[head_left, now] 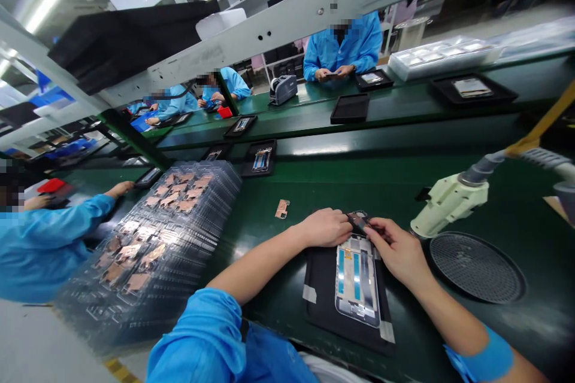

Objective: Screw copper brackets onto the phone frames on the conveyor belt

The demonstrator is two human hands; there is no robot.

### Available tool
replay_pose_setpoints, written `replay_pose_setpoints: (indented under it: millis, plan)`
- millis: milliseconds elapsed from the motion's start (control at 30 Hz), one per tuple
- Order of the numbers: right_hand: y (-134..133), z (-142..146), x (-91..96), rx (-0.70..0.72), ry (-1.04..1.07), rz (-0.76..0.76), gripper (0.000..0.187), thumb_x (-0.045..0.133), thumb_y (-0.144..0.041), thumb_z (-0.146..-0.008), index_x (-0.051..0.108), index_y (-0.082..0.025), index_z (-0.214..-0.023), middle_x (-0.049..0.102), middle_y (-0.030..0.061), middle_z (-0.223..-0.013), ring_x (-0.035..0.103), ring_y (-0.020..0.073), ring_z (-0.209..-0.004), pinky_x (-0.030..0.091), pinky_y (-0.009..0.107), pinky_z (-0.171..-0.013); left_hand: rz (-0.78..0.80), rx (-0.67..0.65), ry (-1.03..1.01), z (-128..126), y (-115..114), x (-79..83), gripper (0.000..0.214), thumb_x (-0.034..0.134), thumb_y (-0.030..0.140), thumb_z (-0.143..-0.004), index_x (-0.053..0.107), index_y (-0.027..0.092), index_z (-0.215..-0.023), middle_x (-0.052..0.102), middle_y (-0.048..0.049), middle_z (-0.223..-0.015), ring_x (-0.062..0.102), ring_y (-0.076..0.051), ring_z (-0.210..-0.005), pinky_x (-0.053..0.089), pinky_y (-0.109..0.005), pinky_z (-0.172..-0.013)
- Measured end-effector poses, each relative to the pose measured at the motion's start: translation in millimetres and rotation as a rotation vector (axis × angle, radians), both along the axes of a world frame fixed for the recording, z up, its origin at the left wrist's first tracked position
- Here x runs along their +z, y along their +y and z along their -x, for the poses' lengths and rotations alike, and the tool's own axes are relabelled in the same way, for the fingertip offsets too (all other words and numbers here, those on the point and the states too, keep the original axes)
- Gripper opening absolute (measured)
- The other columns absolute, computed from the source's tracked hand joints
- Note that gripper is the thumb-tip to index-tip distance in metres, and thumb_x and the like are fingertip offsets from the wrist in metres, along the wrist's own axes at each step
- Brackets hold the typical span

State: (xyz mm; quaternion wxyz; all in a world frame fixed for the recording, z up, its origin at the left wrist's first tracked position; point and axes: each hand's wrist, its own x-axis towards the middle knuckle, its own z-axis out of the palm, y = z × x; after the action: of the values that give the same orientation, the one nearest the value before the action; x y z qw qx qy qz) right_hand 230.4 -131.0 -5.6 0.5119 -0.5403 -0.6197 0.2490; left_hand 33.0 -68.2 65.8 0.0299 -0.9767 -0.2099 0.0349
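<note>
A silver phone frame [357, 281] lies in a black holder tray [323, 293] in front of me on the green bench. My left hand [326, 227] is curled at the frame's top left edge. My right hand [395, 248] rests at its top right, fingers pinched. Both hands grip a small dark part [359, 219] held over the frame's upper end. A loose copper-coloured piece [282, 209] lies on the bench to the left of my left hand.
A tall stack of clear trays [148, 245] with copper pieces stands at left. A cream-coloured tool head [449, 203] on a hose hangs over a round black mesh disc [476, 266] at right. Blue-coated workers sit at left and across the conveyor [404, 125], which carries black trays.
</note>
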Motion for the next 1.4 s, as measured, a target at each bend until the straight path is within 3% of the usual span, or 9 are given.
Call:
replay_pose_setpoints:
  millis: [367, 700, 1033, 1267, 1400]
  plan:
    - [-1.6, -1.5, 3.9, 0.001, -0.010, 0.001, 0.056, 0.056, -0.074, -0.091, 0.071, -0.020, -0.099, 0.072, 0.0069, -0.088, 0.066, 0.0194, -0.068, 0.060, 0.032, -0.070, 0.017, 0.147, 0.068, -23.1, -12.7, 5.6, 0.017, 0.064, 0.023, -0.091, 0.076, 0.011, -0.091, 0.075, -0.0139, -0.089, 0.074, -0.028, -0.090, 0.059, -0.037, -0.081]
    - [-1.6, -0.8, 5.7, 0.017, 0.000, 0.014, 0.054, 0.058, -0.072, -0.090, 0.071, -0.020, -0.098, 0.072, 0.0069, -0.087, 0.065, 0.0190, -0.066, 0.061, 0.033, -0.071, 0.088, 0.156, 0.025, -10.3, -7.8, 8.5, 0.024, 0.055, 0.025, -0.099, 0.074, 0.014, -0.090, 0.074, -0.0104, -0.098, 0.073, -0.024, -0.093, 0.059, -0.033, -0.077]
    - [-0.4, -0.4, 3.5, 0.014, 0.004, 0.014, 0.055, 0.056, -0.073, -0.091, 0.071, -0.021, -0.099, 0.073, 0.0071, -0.089, 0.067, 0.0201, -0.069, 0.062, 0.034, -0.073, 0.127, 0.186, -0.069, -2.8, -8.0, -4.4, 0.024, 0.049, 0.026, -0.106, 0.068, 0.013, -0.100, 0.071, -0.0092, -0.105, 0.067, -0.019, -0.099, 0.054, -0.031, -0.093]
    - [-1.2, -1.0, 5.5, 0.019, 0.002, 0.014, 0.052, 0.058, -0.071, -0.091, 0.071, -0.021, -0.098, 0.072, 0.0066, -0.088, 0.067, 0.0199, -0.068, 0.062, 0.034, -0.072, 0.132, 0.354, -0.152, -4.6, -12.6, -13.8, 0.022, 0.051, 0.030, -0.105, 0.068, 0.016, -0.105, 0.071, -0.0049, -0.101, 0.067, -0.019, -0.097, 0.055, -0.029, -0.085]
    - [-2.1, -0.2, 6.0, 0.008, 0.009, 0.012, 0.052, 0.057, -0.071, -0.091, 0.071, -0.021, -0.098, 0.072, 0.0067, -0.088, 0.067, 0.0200, -0.069, 0.061, 0.034, -0.072, 0.114, 0.395, -0.184, -7.9, -29.8, -14.1, 0.026, 0.048, 0.029, -0.106, 0.069, 0.015, -0.103, 0.069, -0.0085, -0.104, 0.064, -0.021, -0.098, 0.053, -0.034, -0.088]
